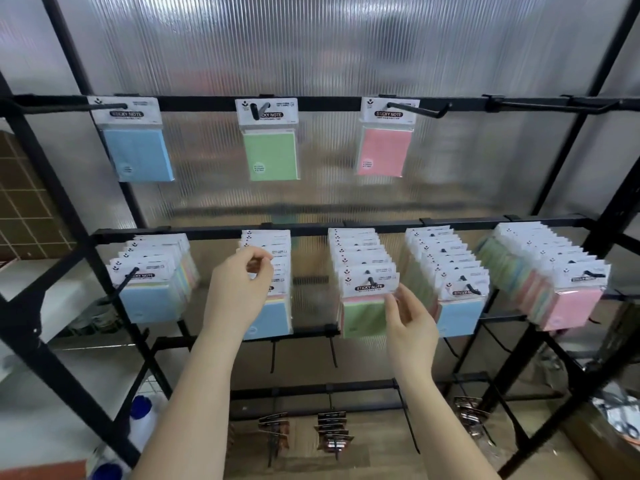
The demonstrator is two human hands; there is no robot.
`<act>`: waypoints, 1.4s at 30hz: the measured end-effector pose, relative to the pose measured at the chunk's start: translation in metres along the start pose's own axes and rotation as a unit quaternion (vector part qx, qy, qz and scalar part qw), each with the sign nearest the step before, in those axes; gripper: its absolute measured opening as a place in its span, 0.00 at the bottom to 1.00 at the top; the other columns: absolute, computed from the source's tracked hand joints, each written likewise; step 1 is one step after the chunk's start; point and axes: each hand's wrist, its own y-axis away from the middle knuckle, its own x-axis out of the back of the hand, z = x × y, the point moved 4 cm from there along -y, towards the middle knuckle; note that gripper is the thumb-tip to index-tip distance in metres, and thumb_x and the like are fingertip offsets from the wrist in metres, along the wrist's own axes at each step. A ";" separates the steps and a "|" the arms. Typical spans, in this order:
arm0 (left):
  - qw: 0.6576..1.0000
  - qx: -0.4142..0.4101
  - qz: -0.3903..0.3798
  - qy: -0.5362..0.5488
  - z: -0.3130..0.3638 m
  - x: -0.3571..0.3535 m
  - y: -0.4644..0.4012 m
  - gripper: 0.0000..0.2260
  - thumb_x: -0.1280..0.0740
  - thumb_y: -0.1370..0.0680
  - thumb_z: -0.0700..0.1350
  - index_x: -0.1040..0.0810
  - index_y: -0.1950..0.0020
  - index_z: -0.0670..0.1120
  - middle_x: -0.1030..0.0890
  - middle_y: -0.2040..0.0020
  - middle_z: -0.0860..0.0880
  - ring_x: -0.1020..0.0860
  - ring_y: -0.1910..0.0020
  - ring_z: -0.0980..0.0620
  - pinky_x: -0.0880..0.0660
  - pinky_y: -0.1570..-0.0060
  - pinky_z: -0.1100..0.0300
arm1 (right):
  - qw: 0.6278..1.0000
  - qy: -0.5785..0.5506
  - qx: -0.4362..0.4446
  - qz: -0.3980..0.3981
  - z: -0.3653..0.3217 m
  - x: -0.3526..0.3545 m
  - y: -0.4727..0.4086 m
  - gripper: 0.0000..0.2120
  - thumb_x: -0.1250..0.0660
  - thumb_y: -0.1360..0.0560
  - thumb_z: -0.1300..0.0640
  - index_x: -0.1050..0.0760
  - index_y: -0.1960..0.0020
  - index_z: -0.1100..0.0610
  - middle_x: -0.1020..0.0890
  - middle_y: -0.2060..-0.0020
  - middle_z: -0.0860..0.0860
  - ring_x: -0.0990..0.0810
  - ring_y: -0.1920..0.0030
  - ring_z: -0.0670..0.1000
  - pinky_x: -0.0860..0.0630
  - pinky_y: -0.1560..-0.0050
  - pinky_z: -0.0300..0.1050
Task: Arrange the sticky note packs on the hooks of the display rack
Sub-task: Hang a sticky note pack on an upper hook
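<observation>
Top bar (329, 102), twelve o'clock: we see three single packs (270, 140) hanging, with bare hooks (554, 107) at two o'clock. Middle bar (381, 226): five full stacks (367, 282) side by side. Lower hooks (332, 431), six o'clock, carry other goods.

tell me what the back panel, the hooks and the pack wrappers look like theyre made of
Back panel: looks like translucent ribbed plastic sheet; fine vertical flutes blur what's behind.
Hooks: probably metal rod in a matte black finish; thin, rigid, upturned tips.
Pack wrappers: seemingly clear glossy plastic film with white printed card headers; glare shows over the pink pad.
</observation>
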 end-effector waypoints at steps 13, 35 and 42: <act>1.000 0.022 0.013 0.004 -0.015 0.013 0.008 0.06 0.37 0.22 0.41 0.22 0.55 0.50 0.23 0.59 0.61 0.26 0.58 0.65 0.34 0.61 0.73 | 0.998 -0.029 -0.017 -0.055 -0.017 -0.009 0.004 0.21 0.39 0.20 0.54 0.36 0.72 0.52 0.34 0.82 0.40 0.37 0.76 0.41 0.42 0.71 0.34; 0.976 0.088 0.161 0.120 -0.058 0.000 0.046 0.14 0.30 0.26 0.40 0.30 0.43 0.41 0.26 0.52 0.52 0.23 0.58 0.57 0.30 0.64 0.78 | 0.984 -0.118 0.092 0.097 -0.055 -0.004 0.036 0.22 0.42 0.21 0.48 0.33 0.66 0.65 0.30 0.71 0.51 0.35 0.68 0.45 0.38 0.64 0.46; 0.937 0.208 0.078 0.268 -0.065 -0.016 0.049 0.09 0.34 0.23 0.47 0.28 0.45 0.46 0.23 0.52 0.54 0.24 0.55 0.60 0.28 0.58 0.70 | 0.981 -0.161 0.062 0.086 -0.059 -0.002 0.035 0.24 0.41 0.22 0.47 0.30 0.62 0.68 0.28 0.69 0.52 0.32 0.65 0.48 0.36 0.62 0.46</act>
